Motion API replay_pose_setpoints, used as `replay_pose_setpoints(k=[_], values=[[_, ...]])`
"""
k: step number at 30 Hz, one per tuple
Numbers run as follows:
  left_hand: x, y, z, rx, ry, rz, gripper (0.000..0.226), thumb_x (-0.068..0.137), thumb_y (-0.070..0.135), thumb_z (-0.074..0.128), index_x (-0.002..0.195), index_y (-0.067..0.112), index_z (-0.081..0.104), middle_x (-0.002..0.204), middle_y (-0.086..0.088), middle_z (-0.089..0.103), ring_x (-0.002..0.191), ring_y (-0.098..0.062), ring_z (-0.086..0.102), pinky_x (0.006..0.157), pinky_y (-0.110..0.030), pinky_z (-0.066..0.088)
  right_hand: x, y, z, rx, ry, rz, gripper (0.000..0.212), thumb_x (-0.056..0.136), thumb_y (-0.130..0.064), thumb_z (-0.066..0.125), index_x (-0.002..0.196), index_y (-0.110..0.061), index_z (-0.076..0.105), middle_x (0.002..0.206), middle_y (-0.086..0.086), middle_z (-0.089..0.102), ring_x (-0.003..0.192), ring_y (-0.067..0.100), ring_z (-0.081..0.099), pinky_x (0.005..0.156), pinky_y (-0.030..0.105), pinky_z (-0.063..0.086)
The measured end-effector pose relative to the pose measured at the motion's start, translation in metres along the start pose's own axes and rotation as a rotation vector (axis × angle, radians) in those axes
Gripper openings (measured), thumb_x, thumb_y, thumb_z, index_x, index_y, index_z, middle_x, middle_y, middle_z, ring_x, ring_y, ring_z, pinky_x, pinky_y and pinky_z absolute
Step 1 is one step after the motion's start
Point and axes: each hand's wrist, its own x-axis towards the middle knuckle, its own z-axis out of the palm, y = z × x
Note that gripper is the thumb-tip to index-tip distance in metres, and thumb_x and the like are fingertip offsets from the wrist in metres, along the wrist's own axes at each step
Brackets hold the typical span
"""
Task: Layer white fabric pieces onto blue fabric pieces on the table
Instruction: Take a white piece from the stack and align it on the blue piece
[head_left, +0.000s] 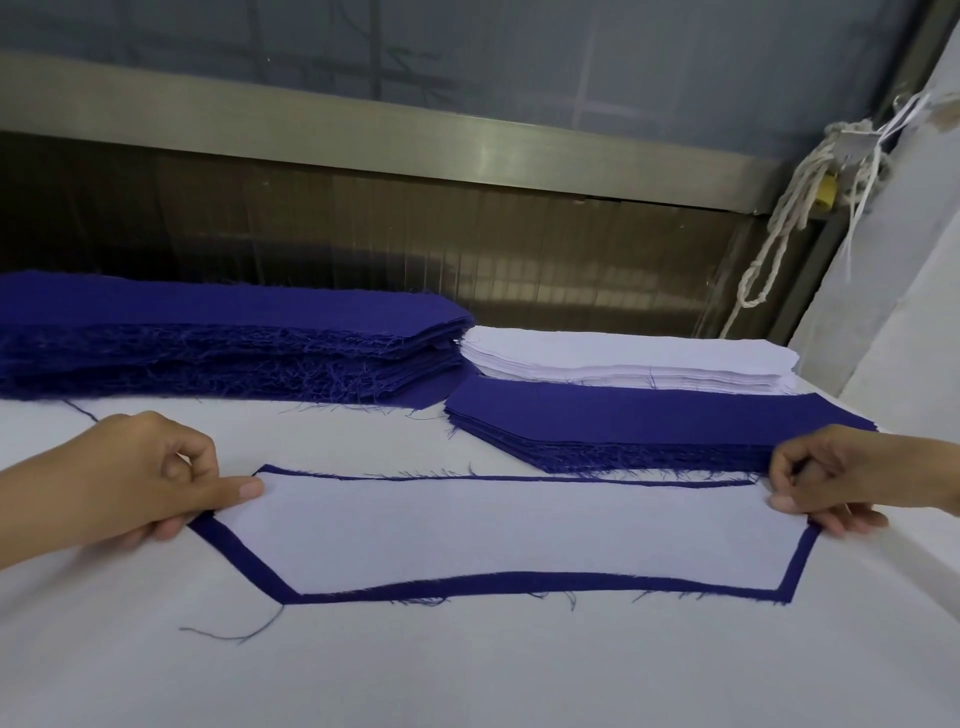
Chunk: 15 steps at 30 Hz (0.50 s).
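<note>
**A:** What are the two hands doing, please?

**B:** The left hand (140, 478) is at 9 o'clock of the long white fabric piece (519, 530). It pinches the left end of this piece, with the thumb flat on top and the other fingers curled. The right hand (831, 483) is at 3 o'clock and pinches the right end in the same manner. The hands are well apart, one at each end.

**A:** And where does the white fabric piece lie?

**B:** It lies flat on a dark blue fabric piece with frayed edges (249, 558), near the middle of the white worktop (467, 675). The blue one shows only as a border around it. This border is wide at 6 and 8 o'clock and very thin at 12 o'clock.

**A:** What is further out?

**B:** At 1 o'clock, just beside the right hand, there is a low stack of blue cut pieces (649, 415). A stack of white cut pieces (623, 358) lies behind it, touching it. At 11 o'clock is a taller blue stack with many loose threads (208, 338). One loose blue thread (234, 631) lies on the worktop at 7 o'clock. A pale knotted rope (779, 234) hangs at 2 o'clock, far back.
</note>
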Motion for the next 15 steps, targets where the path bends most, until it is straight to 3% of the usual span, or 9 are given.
replay_pose_setpoints(k=[8,12,15], values=[[0.000,0.000,-0.004,-0.002,-0.020,-0.027,0.082,0.032,0.104,0.054,0.063,0.029,0.064,0.054,-0.002,0.069,0.039,-0.016,0.059,0.048,-0.016,0.049,-0.007,-0.005,-0.002,-0.011,-0.024,-0.014,0.034,0.082,-0.047,0.082,0.086,-0.017,0.066,0.071,0.022,0.069,0.050,0.018,0.056,0.043,0.021,0.041],[-0.003,0.004,-0.006,-0.027,-0.006,-0.035,0.065,0.048,0.091,0.059,0.064,0.029,0.064,0.056,-0.002,0.070,0.040,-0.013,0.059,0.045,-0.013,0.046,-0.011,-0.008,-0.003,-0.031,-0.023,-0.013,0.035,0.082,-0.049,0.080,0.088,-0.017,0.068,0.075,0.021,0.071,0.055,0.017,0.059,0.045,0.021,0.041],[-0.002,0.009,-0.008,-0.011,0.050,0.019,0.051,0.059,0.080,0.057,0.062,0.030,0.064,0.052,-0.001,0.068,0.038,-0.011,0.058,0.054,-0.015,0.049,-0.014,-0.013,-0.004,-0.069,-0.036,0.000,0.037,0.077,-0.050,0.084,0.088,-0.019,0.069,0.077,0.020,0.072,0.057,0.017,0.059,0.045,0.021,0.040]])
